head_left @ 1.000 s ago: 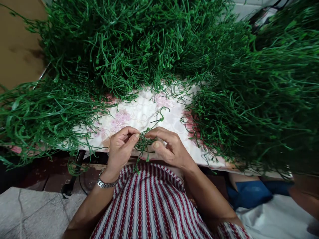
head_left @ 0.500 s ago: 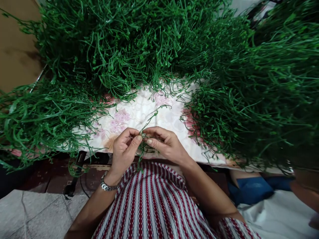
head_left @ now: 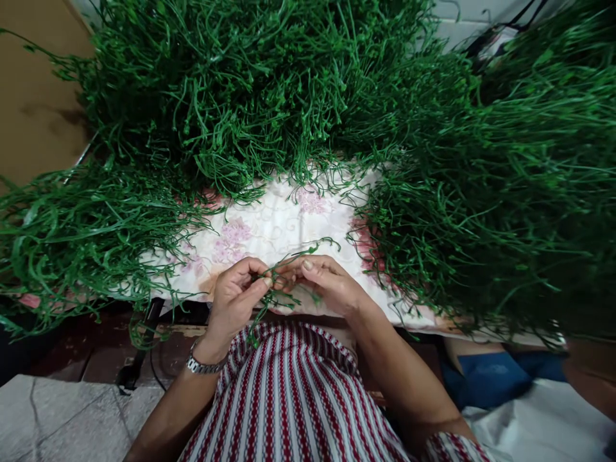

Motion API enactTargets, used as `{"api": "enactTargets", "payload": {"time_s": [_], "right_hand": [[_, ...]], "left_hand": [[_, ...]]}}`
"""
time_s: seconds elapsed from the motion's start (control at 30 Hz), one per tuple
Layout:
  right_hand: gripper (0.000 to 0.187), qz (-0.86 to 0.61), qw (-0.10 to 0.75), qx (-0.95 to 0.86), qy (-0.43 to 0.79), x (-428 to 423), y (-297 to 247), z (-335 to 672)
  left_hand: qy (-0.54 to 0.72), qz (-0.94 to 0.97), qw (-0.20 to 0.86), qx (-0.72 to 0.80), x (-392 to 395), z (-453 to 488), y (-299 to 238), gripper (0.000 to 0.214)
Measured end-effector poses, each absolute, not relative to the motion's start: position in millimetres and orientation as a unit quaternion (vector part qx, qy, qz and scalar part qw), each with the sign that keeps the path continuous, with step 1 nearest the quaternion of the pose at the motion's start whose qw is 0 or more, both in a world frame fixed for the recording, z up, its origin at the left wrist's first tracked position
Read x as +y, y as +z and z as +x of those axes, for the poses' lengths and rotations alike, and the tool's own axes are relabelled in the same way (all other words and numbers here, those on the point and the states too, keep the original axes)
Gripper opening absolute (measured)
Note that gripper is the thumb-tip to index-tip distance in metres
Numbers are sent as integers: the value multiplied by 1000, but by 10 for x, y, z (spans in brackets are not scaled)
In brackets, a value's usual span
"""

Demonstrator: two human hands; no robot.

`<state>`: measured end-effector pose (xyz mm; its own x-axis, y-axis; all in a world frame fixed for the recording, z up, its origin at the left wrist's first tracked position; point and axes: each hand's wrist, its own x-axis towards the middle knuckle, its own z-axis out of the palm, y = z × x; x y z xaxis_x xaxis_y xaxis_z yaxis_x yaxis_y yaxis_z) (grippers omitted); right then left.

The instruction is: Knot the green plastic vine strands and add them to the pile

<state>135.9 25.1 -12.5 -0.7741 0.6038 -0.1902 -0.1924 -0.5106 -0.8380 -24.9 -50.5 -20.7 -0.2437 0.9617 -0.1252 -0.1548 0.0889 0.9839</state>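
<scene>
Both hands meet at the near edge of a table covered with a flowered cloth (head_left: 269,224). My left hand (head_left: 235,298), with a metal watch on its wrist, pinches a small bunch of thin green stems (head_left: 279,289) between thumb and fingers. My right hand (head_left: 327,285) is closed on the same bunch from the other side. One stem (head_left: 312,247) curves up and right out of the fingers. Loose ends hang down toward my striped top.
Large heaps of the same green stems surround the cloth: one at the left (head_left: 81,224), one at the back (head_left: 250,90), one at the right (head_left: 491,192). A blue object (head_left: 486,375) and white cloth (head_left: 539,423) lie at lower right. Tiled floor (head_left: 58,417) shows at lower left.
The hands stayed together at the table edge, working the bunch. The free stem swung from pointing up to leaning right. The view shifted slightly.
</scene>
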Motion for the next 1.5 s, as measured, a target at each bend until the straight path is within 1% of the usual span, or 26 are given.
{"api": "enactTargets", "payload": {"time_s": [0.13, 0.23, 0.33, 0.43, 0.57, 0.63, 0.7, 0.77, 0.87, 1.03, 1.17, 1.27, 1.37, 1.43, 1.5], "right_hand": [[34, -220, 206, -485, 821, 247, -80, 1407], [29, -265, 210, -546, 766, 197, -45, 1381], [26, -305, 215, -637, 675, 162, -36, 1349], [23, -294, 217, -729, 579, 161, -42, 1346], [17, -277, 251, -808, 456, 152, -62, 1343], [16, -273, 262, -848, 370, 128, -84, 1327], [17, -263, 254, -884, 290, 101, -106, 1307], [18, -250, 239, -906, 244, 87, -117, 1288], [18, -223, 233, -908, 267, 110, -98, 1271], [18, -198, 216, -860, 418, 228, -40, 1277], [25, -170, 149, -806, 547, 307, -6, 1297], [26, -146, 96, -807, 565, 337, 36, 1300], [23, -127, 64, -811, 567, 340, 70, 1303], [19, -113, 75, -800, 584, 333, 85, 1323], [18, -144, 136, -793, 576, 320, 109, 1362]], "left_hand": [[545, 412, 507, 526, -519, -314, -188, 10], [535, 424, 518, 516, -518, -322, -167, 11], [534, 424, 525, 509, -520, -303, -170, 14], [546, 415, 532, 496, -529, -289, -188, 15], [534, 410, 534, 512, -535, -283, -175, 14], [509, 424, 520, 540, -532, -273, -157, 15], [498, 430, 498, 565, -531, -253, -154, 10], [508, 417, 479, 582, -536, -226, -174, 12], [523, 397, 470, 589, -553, -186, -222, 17], [498, 447, 465, 579, -556, -187, -223, 21], [441, 553, 426, 564, -557, -234, -159, 21], [414, 605, 400, 550, -564, -254, -144, 21], [437, 590, 380, 563, -552, -281, -167, 19], [484, 527, 390, 579, -528, -317, -183, 18], [516, 472, 415, 581, -499, -357, -186, 17]]}}
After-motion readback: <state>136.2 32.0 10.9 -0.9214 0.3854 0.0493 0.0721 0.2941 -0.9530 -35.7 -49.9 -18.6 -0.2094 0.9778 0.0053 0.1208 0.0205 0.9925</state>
